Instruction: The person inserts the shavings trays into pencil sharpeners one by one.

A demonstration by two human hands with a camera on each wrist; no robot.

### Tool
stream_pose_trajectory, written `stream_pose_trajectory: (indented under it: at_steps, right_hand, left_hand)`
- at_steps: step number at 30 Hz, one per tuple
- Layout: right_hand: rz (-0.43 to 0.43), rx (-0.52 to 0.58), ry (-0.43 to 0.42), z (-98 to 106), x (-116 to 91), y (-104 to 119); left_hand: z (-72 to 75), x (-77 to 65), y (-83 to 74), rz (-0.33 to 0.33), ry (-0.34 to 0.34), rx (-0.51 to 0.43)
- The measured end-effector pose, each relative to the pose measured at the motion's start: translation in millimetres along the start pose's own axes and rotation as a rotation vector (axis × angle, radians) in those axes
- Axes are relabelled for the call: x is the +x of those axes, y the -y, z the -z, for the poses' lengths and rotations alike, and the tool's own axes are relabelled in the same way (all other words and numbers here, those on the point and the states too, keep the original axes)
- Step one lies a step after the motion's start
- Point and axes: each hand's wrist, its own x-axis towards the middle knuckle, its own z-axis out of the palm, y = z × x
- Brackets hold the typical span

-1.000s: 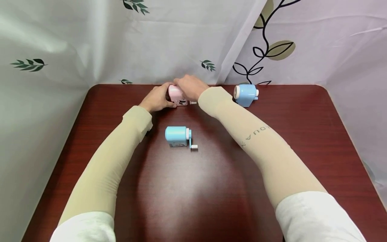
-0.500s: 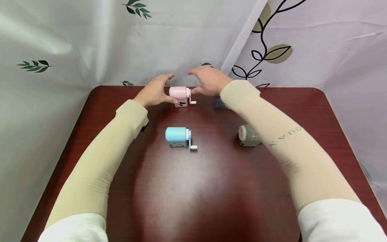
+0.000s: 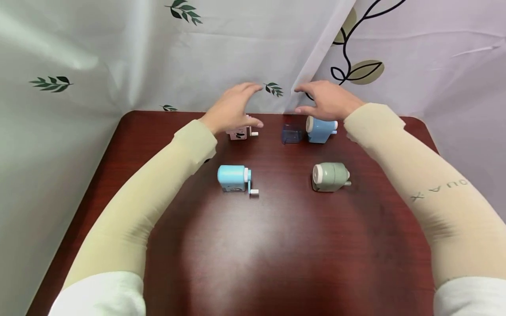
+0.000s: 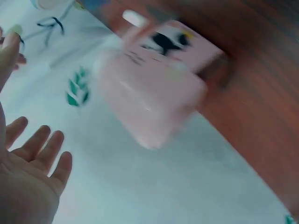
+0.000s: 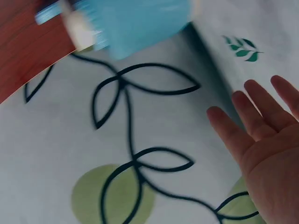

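Note:
My left hand, fingers spread and holding nothing, hovers over the pink crank pencil sharpener at the back of the table. It covers much of that sharpener in the head view; in the left wrist view the pink body appears blurred, apart from the palm. Above and behind the blue pencil sharpener, my right hand is also spread and free of any object. Between these two sharpeners stands a small dark-blue see-through box.
Nearer to me, a light-blue crank sharpener stands left of centre, its handle to the right. A green sharpener stands right of centre. White patterned curtain hangs along the back edge of the dark red-brown table.
Both hands have let go of the pink sharpener. The right hand has moved right to above the blue one; the left has shifted slightly right. The right arm has uncovered the green sharpener and dark-blue box.

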Motion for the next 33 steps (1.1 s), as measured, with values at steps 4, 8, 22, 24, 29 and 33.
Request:
stream_pose_trajectory:
  at_steps: [4,8,22,24,29,33]
  right_hand:
    - [-0.019,-0.032,0.024,-2,-11,-15]
    - [-0.046,-0.066,0.056,-6,-19,-28]
    - [-0.044,-0.054,0.111,-30,-23,-46]
    - [-0.030,-0.044,0.099,-34,-24,-47]
    - [-0.037,-0.022,0.092,-41,-28,-47]
    - [-0.046,-0.011,0.088,-43,-29,-49]
  left_hand:
    - [1.7,15.6,-24.5,0.000,0.125,0.060]
    - [-1.8,35.2,-47.2,0.024,0.262,0.108]
    - [-40.7,77.0,-81.6,0.076,0.435,0.199]
    - [-44.5,79.5,-81.2,0.084,0.457,0.210]
    - [-54.4,84.8,-80.1,0.084,0.476,0.234]
    - [-63.2,87.0,-79.8,0.087,0.489,0.253]
